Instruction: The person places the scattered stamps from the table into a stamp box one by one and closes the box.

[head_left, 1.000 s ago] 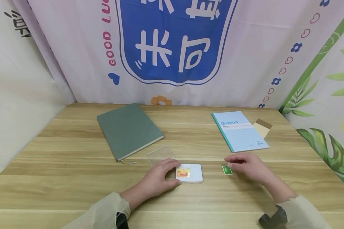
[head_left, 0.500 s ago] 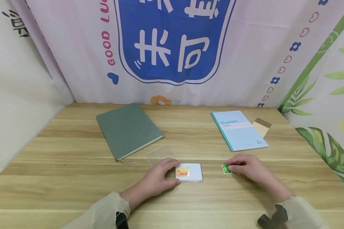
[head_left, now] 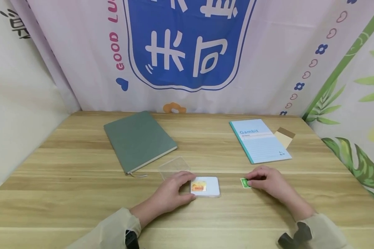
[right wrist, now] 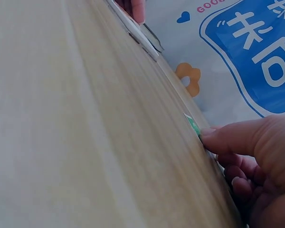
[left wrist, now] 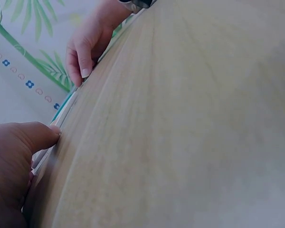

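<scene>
In the head view, my left hand [head_left: 171, 194] grips the left end of a small white plastic case [head_left: 213, 186], index finger at the back edge and thumb at the front. On the case lies a yellow-orange stamp [head_left: 198, 186]. A clear lid [head_left: 172, 166] sits just behind that hand, partly covered by it. To the right, my right hand [head_left: 269, 181] pinches the right edge of a green stamp [head_left: 244, 183] on the table. Its thumb [right wrist: 228, 137] lies over the stamp in the right wrist view. The stamp's right part is hidden.
A dark green notebook [head_left: 140, 140] with a ribbon lies behind on the left. Back right, a light blue notebook [head_left: 258, 140] partly covers a tan-and-brown paper piece [head_left: 284, 136]. A printed cloth [head_left: 96, 76] hangs behind the wooden table [head_left: 205, 221].
The right hand's thumb and index finger have closed together on the green stamp, covering more of it. The left hand and the case stay in place.
</scene>
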### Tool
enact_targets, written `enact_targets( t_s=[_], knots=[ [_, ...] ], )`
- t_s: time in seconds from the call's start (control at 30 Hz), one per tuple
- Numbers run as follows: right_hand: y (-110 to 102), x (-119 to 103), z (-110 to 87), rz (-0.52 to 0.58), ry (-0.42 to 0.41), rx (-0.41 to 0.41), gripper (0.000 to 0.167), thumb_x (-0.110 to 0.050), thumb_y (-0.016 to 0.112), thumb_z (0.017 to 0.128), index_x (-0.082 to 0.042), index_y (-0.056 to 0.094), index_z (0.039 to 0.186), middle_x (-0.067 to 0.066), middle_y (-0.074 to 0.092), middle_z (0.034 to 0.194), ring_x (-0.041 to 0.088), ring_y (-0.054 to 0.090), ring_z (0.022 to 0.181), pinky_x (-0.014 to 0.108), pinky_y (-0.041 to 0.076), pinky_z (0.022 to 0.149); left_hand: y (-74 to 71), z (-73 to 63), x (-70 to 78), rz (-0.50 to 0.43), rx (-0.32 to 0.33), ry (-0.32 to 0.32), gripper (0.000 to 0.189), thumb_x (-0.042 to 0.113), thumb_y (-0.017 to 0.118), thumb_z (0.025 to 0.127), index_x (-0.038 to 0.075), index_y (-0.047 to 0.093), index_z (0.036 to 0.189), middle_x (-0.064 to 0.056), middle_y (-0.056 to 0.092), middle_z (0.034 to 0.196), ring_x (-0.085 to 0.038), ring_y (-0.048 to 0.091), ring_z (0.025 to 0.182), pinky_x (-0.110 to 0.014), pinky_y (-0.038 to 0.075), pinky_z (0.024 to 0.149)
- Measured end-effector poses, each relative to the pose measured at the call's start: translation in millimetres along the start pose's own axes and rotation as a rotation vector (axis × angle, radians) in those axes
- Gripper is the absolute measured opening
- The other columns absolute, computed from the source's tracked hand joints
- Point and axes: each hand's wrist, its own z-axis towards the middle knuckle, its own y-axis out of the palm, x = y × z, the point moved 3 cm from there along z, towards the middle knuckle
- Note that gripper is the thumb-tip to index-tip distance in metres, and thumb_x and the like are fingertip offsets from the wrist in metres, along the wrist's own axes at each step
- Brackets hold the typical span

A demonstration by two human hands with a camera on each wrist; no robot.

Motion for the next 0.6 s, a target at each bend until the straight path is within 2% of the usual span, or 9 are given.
enact_targets(
  t_s=[0.33,0.6],
  knots=[
    [1.4,-2.4,2.0,0.002,0.024,-0.013,0.017,-0.015,0.072,0.079,-0.009,0.071,0.096,0.005,0.062,0.094,0.016,0.051,0.085,0.023,0.043,0.070,-0.6,-0.4,-1.2,0.003,0.005,0.002,0.048,0.017,0.074,0.078,0.005,0.059,0.121,-0.006,0.057,0.121,-0.025,0.053,0.113,-0.043,0.043,0.096],
    [3.2,-7.6,4.4,0.024,0.065,-0.052,0.017,-0.008,0.071,0.077,-0.003,0.067,0.092,0.005,0.059,0.085,0.017,0.047,0.077,0.023,0.042,0.064,0.1,-1.6,-0.8,-0.006,-0.006,-0.020,0.049,0.020,0.074,0.078,0.006,0.058,0.123,-0.004,0.057,0.123,-0.025,0.052,0.115,-0.042,0.043,0.096]
  ],
)
